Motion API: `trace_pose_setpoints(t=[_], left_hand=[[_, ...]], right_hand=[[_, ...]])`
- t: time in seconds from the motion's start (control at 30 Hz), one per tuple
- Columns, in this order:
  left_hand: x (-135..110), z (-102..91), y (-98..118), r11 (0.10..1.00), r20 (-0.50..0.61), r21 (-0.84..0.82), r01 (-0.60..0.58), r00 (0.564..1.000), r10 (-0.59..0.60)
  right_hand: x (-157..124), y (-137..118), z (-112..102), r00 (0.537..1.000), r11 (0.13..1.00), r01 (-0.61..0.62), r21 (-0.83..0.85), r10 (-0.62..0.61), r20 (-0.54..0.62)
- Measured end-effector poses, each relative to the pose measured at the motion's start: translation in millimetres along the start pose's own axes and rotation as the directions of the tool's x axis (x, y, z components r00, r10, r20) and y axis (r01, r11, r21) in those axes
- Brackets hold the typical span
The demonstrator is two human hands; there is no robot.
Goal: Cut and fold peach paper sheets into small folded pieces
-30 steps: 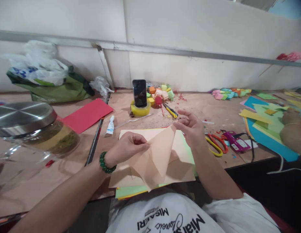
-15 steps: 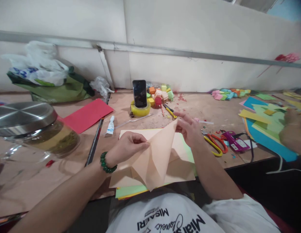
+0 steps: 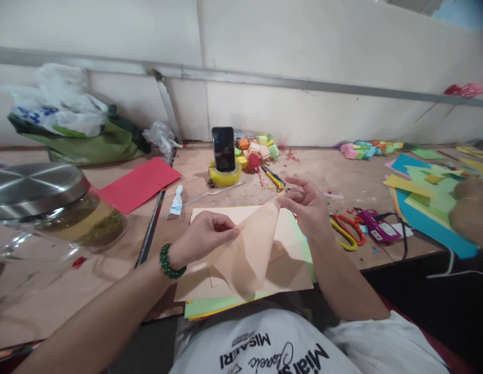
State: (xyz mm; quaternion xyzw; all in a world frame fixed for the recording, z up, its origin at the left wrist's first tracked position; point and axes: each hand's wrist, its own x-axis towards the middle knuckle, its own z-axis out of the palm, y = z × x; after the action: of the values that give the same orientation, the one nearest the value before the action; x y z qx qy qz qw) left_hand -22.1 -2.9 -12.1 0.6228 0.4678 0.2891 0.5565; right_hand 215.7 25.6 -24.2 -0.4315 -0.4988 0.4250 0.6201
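Observation:
A peach sheet of paper, creased and partly folded, is held up between my two hands. My left hand, with a green bead bracelet at the wrist, pinches its left edge. At the sheet's upper right corner, my right hand pinches with thumb and index finger. Beneath lies a stack of coloured paper, peach on top, with green and yellow edges showing. A yellow-handled craft knife lies just beyond my right hand. Scissors with orange and yellow handles lie to its right, partly hidden by that hand.
A phone stands in a yellow tape roll beside folded paper cubes. Left are red paper, a small tube and a lidded glass jar. A purple device and another person's hand are at right.
My right hand has drawn slightly down, its fingers bending closer on the paper corner. The sheet's lower tip has curled and shifted. My left hand has barely moved.

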Motion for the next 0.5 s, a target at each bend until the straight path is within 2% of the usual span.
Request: trace_pose_setpoints(t=[0.27,0.5], left_hand=[[-0.8,1.5,3.1,0.998,0.014,-0.043,0.044,0.999,-0.043],[-1.5,1.5,3.1,0.999,0.018,-0.025,0.021,1.0,-0.021]], right_hand=[[-0.8,-1.0,-0.3,0.999,0.999,0.037,-0.031,-0.037,-0.005],[0.7,0.6,1.1,0.998,0.998,0.055,-0.028,-0.056,-0.031]])
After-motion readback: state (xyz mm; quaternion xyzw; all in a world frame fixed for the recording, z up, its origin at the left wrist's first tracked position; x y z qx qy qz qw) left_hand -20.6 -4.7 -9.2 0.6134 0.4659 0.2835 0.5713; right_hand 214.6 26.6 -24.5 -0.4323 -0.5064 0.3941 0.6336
